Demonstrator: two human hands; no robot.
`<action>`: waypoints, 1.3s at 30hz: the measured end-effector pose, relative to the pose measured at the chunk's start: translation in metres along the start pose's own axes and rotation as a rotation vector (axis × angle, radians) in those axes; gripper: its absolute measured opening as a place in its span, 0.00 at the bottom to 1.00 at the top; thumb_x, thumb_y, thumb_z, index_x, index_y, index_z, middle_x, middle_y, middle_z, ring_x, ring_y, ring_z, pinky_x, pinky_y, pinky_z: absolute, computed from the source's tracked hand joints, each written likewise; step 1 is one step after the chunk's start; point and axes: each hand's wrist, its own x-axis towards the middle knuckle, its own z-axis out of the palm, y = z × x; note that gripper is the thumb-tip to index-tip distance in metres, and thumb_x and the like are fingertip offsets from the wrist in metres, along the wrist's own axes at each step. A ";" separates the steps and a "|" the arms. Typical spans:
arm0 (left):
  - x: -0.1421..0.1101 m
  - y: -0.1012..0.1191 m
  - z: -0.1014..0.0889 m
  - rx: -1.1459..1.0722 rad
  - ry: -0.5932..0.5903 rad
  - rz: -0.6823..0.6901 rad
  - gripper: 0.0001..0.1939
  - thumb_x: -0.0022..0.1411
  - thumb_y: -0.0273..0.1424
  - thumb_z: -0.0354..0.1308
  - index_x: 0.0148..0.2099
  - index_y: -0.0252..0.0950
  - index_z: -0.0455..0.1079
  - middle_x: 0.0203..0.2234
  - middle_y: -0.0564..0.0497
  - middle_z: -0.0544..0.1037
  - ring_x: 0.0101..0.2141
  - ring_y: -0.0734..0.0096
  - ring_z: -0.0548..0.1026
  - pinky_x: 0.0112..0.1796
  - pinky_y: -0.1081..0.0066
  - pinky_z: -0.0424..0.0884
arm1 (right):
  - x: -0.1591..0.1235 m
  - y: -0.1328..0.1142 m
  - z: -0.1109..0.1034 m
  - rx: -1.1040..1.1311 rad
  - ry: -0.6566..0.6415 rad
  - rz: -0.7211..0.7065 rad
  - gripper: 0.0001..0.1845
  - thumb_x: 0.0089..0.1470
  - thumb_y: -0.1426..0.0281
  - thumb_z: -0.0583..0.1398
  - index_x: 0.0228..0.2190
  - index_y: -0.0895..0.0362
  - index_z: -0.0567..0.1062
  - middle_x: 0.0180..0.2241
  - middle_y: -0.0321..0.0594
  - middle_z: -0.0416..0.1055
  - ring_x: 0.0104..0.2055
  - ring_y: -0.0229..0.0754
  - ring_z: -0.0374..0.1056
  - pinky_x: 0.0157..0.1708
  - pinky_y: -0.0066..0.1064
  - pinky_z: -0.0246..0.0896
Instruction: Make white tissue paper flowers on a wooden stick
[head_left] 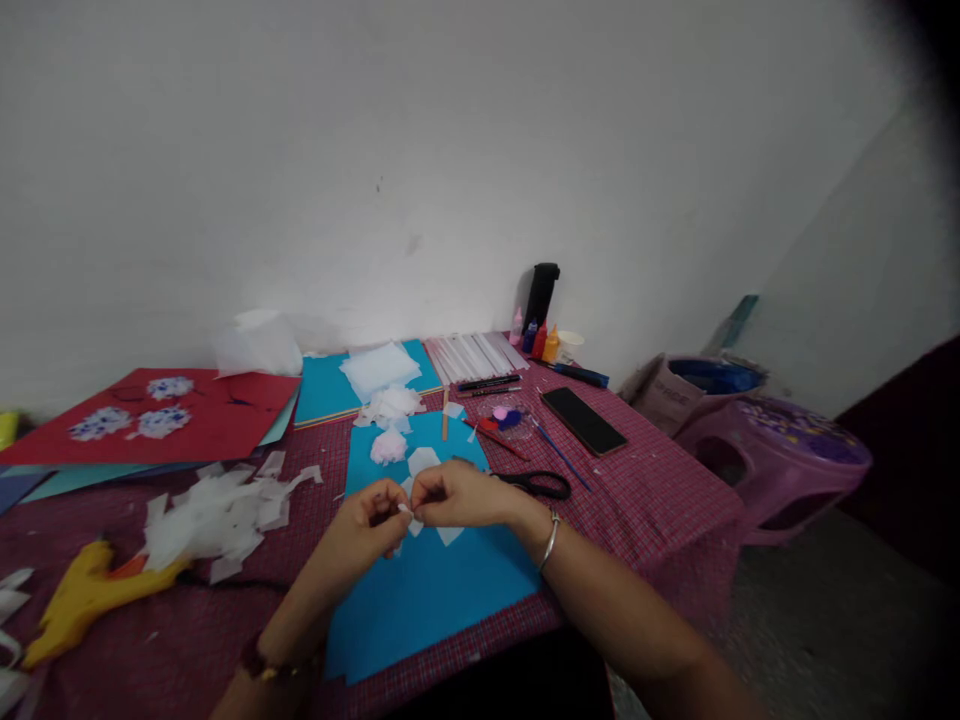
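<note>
Both hands meet over a blue paper sheet (442, 590) on the table. My left hand (369, 522) and my right hand (457, 495) are closed in a pinch on a small white tissue piece (407, 511) held between their fingertips. More white tissue pieces (421, 461) lie on the blue sheet just beyond the hands, with a crumpled white tissue ball (388, 446) further back. Black scissors (538, 484) lie right of my right hand.
A red sheet with white-blue flowers (161, 415) lies at far left, tissue scraps (214, 515) and a yellow glue gun (79, 600) at left. A phone (583, 420), pens, paint bottles (538, 340) and black flask (541, 292) stand at back right. A purple stool (780, 455) is beside the table.
</note>
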 end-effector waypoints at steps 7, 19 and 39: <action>0.001 0.002 0.001 -0.094 0.066 0.075 0.08 0.51 0.30 0.59 0.31 0.37 0.61 0.16 0.61 0.69 0.17 0.78 0.67 0.21 0.76 0.63 | 0.004 0.000 0.001 0.309 -0.024 0.146 0.05 0.45 0.80 0.57 0.25 0.61 0.71 0.21 0.31 0.68 0.22 0.29 0.65 0.26 0.22 0.60; 0.002 -0.005 -0.002 -0.083 0.047 0.102 0.07 0.52 0.28 0.59 0.31 0.36 0.62 0.17 0.60 0.70 0.19 0.79 0.68 0.22 0.76 0.65 | 0.006 0.000 0.003 0.379 -0.049 0.161 0.02 0.47 0.77 0.60 0.26 0.61 0.70 0.22 0.32 0.70 0.22 0.29 0.65 0.27 0.22 0.61; 0.000 0.000 -0.004 0.076 0.073 0.080 0.08 0.53 0.32 0.56 0.24 0.35 0.66 0.16 0.57 0.67 0.19 0.76 0.65 0.22 0.75 0.62 | 0.009 0.003 0.008 0.424 0.050 0.129 0.08 0.40 0.84 0.55 0.22 0.60 0.68 0.18 0.28 0.68 0.19 0.28 0.63 0.23 0.21 0.59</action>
